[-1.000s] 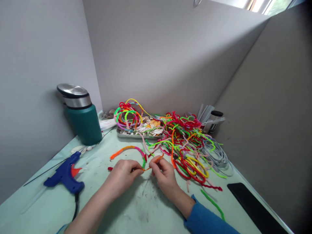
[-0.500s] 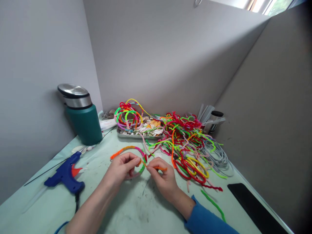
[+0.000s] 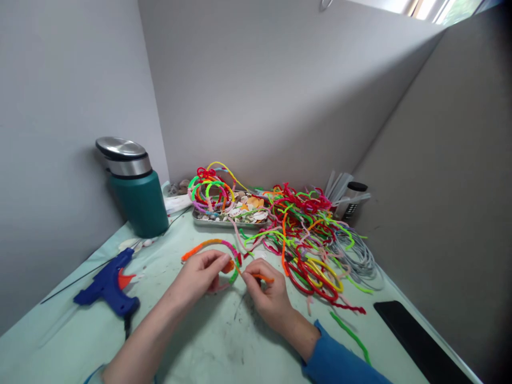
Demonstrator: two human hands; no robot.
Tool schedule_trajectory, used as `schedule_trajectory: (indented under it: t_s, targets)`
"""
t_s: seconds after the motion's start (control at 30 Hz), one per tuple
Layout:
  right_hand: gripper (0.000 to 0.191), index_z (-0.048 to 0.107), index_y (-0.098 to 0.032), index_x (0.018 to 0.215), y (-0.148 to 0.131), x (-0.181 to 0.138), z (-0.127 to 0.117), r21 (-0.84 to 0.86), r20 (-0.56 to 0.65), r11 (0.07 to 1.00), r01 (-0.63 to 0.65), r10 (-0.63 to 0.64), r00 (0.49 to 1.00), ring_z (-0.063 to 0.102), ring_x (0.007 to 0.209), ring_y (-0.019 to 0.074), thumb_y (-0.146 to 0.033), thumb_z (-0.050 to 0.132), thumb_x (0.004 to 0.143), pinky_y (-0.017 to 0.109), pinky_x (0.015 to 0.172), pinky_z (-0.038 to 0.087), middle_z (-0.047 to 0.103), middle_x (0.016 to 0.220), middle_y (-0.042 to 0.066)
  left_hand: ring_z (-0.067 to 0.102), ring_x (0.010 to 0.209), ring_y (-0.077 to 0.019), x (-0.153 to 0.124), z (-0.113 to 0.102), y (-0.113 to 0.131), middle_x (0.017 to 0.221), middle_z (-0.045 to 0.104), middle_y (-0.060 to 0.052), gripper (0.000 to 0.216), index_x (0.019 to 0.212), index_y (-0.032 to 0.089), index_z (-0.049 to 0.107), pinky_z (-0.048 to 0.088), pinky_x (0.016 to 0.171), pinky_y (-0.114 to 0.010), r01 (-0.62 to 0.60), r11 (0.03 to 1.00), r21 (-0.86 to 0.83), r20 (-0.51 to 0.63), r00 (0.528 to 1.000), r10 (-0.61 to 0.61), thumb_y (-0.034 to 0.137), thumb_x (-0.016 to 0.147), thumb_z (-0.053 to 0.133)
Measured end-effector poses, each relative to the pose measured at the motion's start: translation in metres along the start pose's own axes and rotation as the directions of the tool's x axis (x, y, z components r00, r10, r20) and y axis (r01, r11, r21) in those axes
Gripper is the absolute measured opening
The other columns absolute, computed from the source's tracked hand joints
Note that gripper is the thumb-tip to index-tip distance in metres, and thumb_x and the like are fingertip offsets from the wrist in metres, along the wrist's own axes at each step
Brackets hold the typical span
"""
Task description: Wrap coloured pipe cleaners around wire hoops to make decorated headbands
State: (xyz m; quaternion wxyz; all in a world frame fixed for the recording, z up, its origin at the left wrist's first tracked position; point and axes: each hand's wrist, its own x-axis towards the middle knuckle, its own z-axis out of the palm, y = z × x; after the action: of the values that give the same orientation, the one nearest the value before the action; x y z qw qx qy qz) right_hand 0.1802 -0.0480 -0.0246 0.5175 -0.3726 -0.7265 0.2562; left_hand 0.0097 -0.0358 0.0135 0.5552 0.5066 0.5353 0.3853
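Note:
My left hand [image 3: 205, 271] pinches a multicoloured ring wrapped in pipe cleaner [image 3: 208, 244], its orange, pink and green stretches curving behind the fingers. An orange pipe cleaner [image 3: 264, 278] runs from the ring across to my right hand [image 3: 267, 290], where thumb and index finger are closed on it. Its loose end sticks out past the right fingers. The two hands are close together above the table, a small gap between the fingertips. My left palm hides part of the ring's lower side.
A tangle of coloured pipe cleaners [image 3: 298, 205] spreads at the right, beside a grey wire coil [image 3: 362, 256]. Behind the hands is a metal tray [image 3: 230, 224] with shells and finished-looking rings. A blue glue gun [image 3: 106, 282] and green bottle [image 3: 140, 205] are at left; a black strip [image 3: 416, 336] lies right.
Both hands stay nearly in place, still holding the ring and the orange pipe cleaner. The left fingers have shifted very slightly, and the left forearm has moved a little leftward.

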Motion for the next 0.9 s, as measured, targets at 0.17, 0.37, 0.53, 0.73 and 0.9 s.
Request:
schedule_trajectory:
  t_s: [0.17, 0.37, 0.53, 0.73, 0.9]
  targets:
    - [0.011, 0.054, -0.018, 0.073, 0.001, 0.001, 0.000, -0.024, 0.010, 1.000, -0.001, 0.001, 1.000, 0.052, 0.066, 0.0144, -0.019, 0.051, 0.084, 0.026, 0.060, 0.041, 0.054, 0.072, 0.003, 0.053, 0.058, -0.0126, 0.001, -0.001, -0.006, 0.067, 0.060, 0.000, 0.023, 0.070, 0.017, 0.065, 0.046, 0.055, -0.023, -0.101, 0.979, 0.175, 0.051, 0.994, 0.093, 0.040, 0.069, 0.061]
    - [0.008, 0.055, -0.018, 0.077, 0.005, 0.002, -0.001, 0.010, -0.035, 1.000, 0.014, -0.014, 0.999, 0.052, 0.069, 0.0146, -0.019, 0.051, 0.084, 0.027, 0.063, 0.043, 0.055, 0.074, 0.003, 0.053, 0.061, -0.0139, 0.000, -0.002, -0.007, 0.064, 0.059, 0.000, 0.021, 0.065, 0.018, 0.064, 0.046, 0.057, -0.023, -0.157, 0.946, 0.283, 0.029, 0.988, 0.155, 0.038, 0.069, 0.059]
    - [0.009, 0.054, -0.018, 0.076, 0.005, 0.002, -0.001, 0.048, -0.057, 0.999, -0.004, 0.006, 0.998, 0.053, 0.069, 0.0146, -0.019, 0.051, 0.085, 0.028, 0.064, 0.043, 0.054, 0.073, 0.002, 0.039, 0.044, -0.0070, 0.000, 0.002, -0.002, 0.049, 0.044, 0.007, 0.028, 0.064, 0.016, 0.059, 0.049, 0.055, -0.027, 0.005, 0.999, -0.039, -0.001, 1.000, -0.005, 0.043, 0.063, 0.066]
    - [0.009, 0.054, -0.019, 0.076, 0.001, 0.001, 0.001, 0.061, -0.015, 0.997, 0.050, -0.050, 0.999, 0.053, 0.071, 0.0154, -0.017, 0.051, 0.084, 0.029, 0.067, 0.043, 0.055, 0.074, 0.003, 0.034, 0.040, -0.0053, -0.001, 0.006, -0.001, 0.042, 0.040, 0.010, 0.034, 0.065, 0.017, 0.056, 0.048, 0.052, -0.025, 0.029, 0.988, -0.154, -0.054, 0.998, -0.038, 0.048, 0.060, 0.069]
    - [0.008, 0.055, -0.019, 0.077, -0.001, -0.001, 0.004, 0.067, -0.008, 0.997, 0.042, -0.042, 0.999, 0.053, 0.070, 0.0153, -0.016, 0.051, 0.083, 0.029, 0.065, 0.044, 0.056, 0.073, 0.003, 0.038, 0.040, -0.0058, 0.000, 0.014, -0.007, 0.044, 0.043, 0.009, 0.035, 0.065, 0.016, 0.056, 0.037, 0.044, -0.018, -0.011, 0.982, -0.189, -0.088, 0.996, -0.006, 0.048, 0.061, 0.068]
